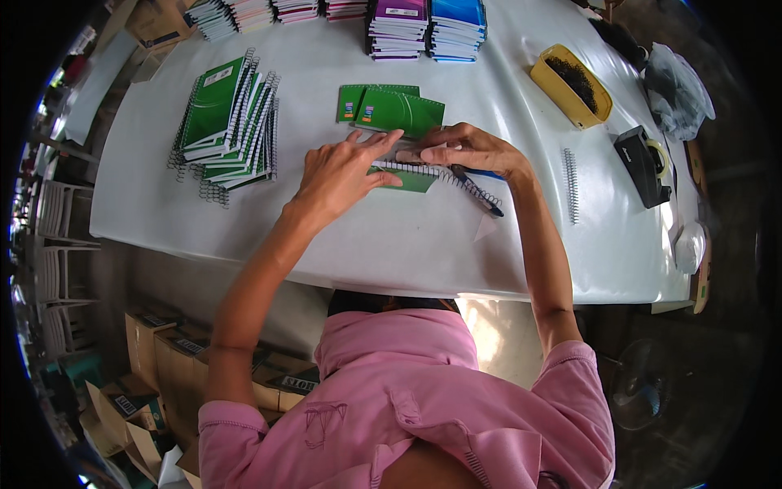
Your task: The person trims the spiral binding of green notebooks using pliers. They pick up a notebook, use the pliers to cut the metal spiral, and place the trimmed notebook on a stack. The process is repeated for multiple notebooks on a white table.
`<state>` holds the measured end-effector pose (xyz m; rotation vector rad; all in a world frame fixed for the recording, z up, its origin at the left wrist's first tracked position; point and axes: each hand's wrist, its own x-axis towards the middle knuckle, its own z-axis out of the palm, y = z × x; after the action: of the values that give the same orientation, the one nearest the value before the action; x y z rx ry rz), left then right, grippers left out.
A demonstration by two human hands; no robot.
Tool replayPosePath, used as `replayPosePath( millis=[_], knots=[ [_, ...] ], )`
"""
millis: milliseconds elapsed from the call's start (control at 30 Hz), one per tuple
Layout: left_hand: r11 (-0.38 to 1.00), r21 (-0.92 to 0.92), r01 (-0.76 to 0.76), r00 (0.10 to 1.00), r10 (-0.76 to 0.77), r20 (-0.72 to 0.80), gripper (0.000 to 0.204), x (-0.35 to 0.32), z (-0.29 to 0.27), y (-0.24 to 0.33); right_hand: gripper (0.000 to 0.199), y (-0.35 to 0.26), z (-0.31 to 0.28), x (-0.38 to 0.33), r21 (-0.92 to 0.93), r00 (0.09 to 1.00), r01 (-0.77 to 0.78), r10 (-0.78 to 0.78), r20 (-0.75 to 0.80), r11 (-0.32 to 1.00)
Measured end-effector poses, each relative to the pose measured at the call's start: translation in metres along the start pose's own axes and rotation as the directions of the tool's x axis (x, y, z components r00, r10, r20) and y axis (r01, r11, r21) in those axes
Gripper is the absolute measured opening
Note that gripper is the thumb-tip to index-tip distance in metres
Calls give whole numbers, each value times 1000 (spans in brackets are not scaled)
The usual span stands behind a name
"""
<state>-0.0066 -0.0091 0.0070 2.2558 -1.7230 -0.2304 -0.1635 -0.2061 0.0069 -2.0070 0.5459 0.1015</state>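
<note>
Closest of all is a pink shirt (407, 399), and two bare arms go up from it to a white table (391, 244). Below the table on the left are brown boxes (155, 359) on the floor.

The left hand (342, 175) lies flat on a green notebook (407, 175) near the middle of the table. Its fingers are spread a little and press down on the cover. The right hand (468, 149) is just beside it, touching the same notebook at its wire edge. Its fingers are curled and seem to pinch the wire, but I cannot tell for sure. A wire coil (476, 191) with a dark end sticks out from under the right hand toward the front of the table.

Right behind the hands lie two more green covers (391, 110), one on top of the other. To the left is a messy pile of green notebooks (228, 122) with their wires showing. To the right a loose coil (570, 183) lies alone on the table. Past it sits a black tape holder (643, 163). A yellow tray (570, 85) with dark bits in it is farther back.

At the far edge are neat stacks, one purple (397, 28) and one blue (458, 28).
</note>
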Motion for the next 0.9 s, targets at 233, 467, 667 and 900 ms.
replayPosePath(
  millis=[233, 467, 667, 900],
  knots=[
    [894, -427, -139, 957, 10, -290, 102, 4, 20, -17, 76, 8, 3, 14, -16, 1000, -5, 4, -29, 1000],
    [497, -844, -202, 935, -158, -317, 101, 3, 51, -34, 70, 19, -4, 26, 400, 982, 137, -178, 66, 906],
    [375, -903, -209, 945, -162, -286, 95, 2, 58, -38, 68, -6, 7, 25, 41, 998, 66, -67, 22, 997],
    [362, -917, -170, 958, -158, -240, 94, 0, 54, -37, 69, -30, 10, 21, 140, 993, 96, -104, 49, 985]
  ],
)
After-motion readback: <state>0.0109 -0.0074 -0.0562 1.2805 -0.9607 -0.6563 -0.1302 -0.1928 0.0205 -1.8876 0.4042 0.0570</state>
